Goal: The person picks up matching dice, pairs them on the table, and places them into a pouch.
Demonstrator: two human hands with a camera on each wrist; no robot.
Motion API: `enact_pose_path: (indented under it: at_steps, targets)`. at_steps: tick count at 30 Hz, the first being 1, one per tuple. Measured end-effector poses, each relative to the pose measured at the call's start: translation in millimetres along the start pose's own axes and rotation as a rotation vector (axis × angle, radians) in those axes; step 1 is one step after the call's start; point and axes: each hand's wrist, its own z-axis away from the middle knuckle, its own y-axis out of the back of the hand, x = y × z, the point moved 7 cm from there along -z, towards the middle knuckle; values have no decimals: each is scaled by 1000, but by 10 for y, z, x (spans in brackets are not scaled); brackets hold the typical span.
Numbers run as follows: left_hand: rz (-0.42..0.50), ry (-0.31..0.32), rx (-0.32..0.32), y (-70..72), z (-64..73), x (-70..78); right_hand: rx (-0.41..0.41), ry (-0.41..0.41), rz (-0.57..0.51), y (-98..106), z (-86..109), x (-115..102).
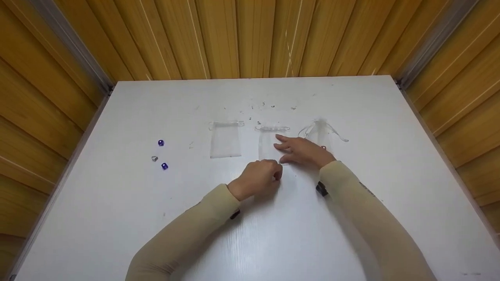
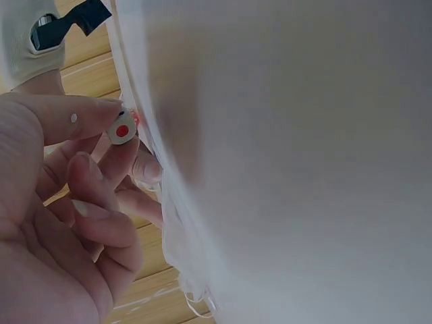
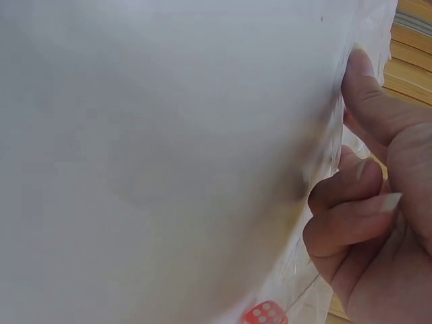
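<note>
My left hand (image 1: 258, 177) is at the lower end of the middle sheer drawstring bag (image 1: 267, 144). Between thumb and finger it pinches a white die (image 2: 122, 128) with a red dot facing the left wrist camera; in the head view the hand hides this die. My right hand (image 1: 304, 151) rests over the right side of the same bag, fingers spread and touching it. Beyond that hand lies another sheer bag (image 1: 319, 132), its drawstrings spread out, with a red die (image 3: 265, 313) at it. A third sheer bag (image 1: 225, 141) lies flat on the left.
Two blue dice (image 1: 161, 143) and a small silvery piece (image 1: 154, 158) lie on the left of the white table (image 1: 117, 218). Tiny clear scraps (image 1: 273, 106) are scattered behind the bags. Yellow slatted walls (image 1: 218, 39) stand along the back and sides.
</note>
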Motion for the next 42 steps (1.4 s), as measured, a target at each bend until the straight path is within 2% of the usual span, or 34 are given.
enact_pose_path:
  at_steps: [6,12,18,25,31,35,42]
  targets:
    - [-19,8,-41,-68,-2,36,3,-19,-7,-8,-15,27]
    - [-29,14,-54,-97,15,48,-7,-36,-8,-19,-21,49]
    - [23,37,-40,-52,37,-2,-25,-54,0,-29,-31,61]
    - [55,114,13,126,111,-215,-6,20,15,-17,-35,9]
    - [74,188,64,273,214,-452,-7,-17,15,-30,-34,37]
    - [92,221,126,417,297,-590,-4,-40,7,-24,-20,55]
    - [132,340,226,685,527,-912,-16,-83,-27,-21,43,91]
